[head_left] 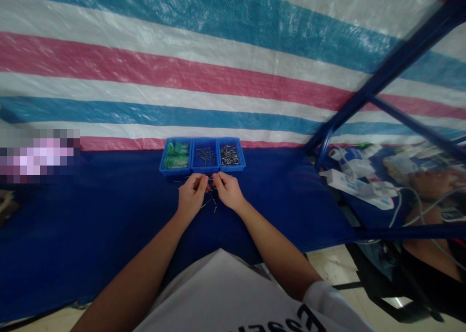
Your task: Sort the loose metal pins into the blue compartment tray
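Left hand (pixel 191 193): raised just above the tabletop (pixel 91 235) near its far edge, fingertips (pixel 199 178) drawn into a tight pinch; whatever they hold is too small to tell.

Right hand (pixel 226 191): mirrors the left, fingers (pixel 219 177) pinched and almost touching the other hand's; any held piece is likewise hidden.

Blue tray: three-bay blue plastic tray (pixel 171 172) sits at the tabletop's far edge, centred, just beyond both hands.

Bays: green pieces (pixel 176 156) fill the left bay, short steel pins (pixel 206 155) lie in the middle bay, and darker metal pins (pixel 229 155) crowd the right bay.

Loose pieces: thin loose metal pins (pixel 208 203) lie scattered on the tabletop, under and just in front of the hands.

Progress: all three bays hold stock, and the loose pins remain spread on the blue surface; no assembled piece can be made out.

Beyond: striped woven tarp (pixel 182 65) rises behind the tabletop, crossed at right by a blue metal frame (pixel 393 70).

Nearby: white power strip (pixel 358 189) and cables lie off the tabletop's right edge, beside a co-worker's hand (pixel 431 184), well apart from the pair at work.
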The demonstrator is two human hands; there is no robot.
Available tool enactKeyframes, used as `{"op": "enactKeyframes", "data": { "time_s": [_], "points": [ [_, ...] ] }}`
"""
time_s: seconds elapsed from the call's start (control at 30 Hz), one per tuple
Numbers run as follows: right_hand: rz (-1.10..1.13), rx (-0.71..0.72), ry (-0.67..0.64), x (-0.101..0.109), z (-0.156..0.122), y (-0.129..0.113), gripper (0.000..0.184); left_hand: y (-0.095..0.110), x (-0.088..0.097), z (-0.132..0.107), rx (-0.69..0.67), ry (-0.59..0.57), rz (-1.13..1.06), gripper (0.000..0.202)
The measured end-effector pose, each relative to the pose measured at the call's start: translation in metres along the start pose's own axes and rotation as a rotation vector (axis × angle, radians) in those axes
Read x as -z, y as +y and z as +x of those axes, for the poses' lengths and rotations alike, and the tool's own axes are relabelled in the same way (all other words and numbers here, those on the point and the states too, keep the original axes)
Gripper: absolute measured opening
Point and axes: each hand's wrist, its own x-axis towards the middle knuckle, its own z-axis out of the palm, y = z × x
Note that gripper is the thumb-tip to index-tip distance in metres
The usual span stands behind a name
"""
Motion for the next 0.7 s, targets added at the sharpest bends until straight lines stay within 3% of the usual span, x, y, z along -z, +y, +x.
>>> {"op": "enactKeyframes", "data": {
  "time_s": [0.2,0.4,0.7],
  "points": [
    [0.017,-0.035,0.038,0.0021,0.0007,-0.0005,0.04,0.0001,-0.0025,0.0004,-0.067,0.117,-0.038,0.027],
    [0.008,-0.049,0.023,0.0016,0.0005,-0.001,0.041,0.0041,-0.003,-0.0012,-0.065,0.093,-0.205,0.03],
    [0.046,-0.009,-0.02,-0.0008,-0.0005,-0.0011,0.039,-0.0015,-0.004,0.0025,-0.09,0.055,-0.282,0.021]
  ]
}}
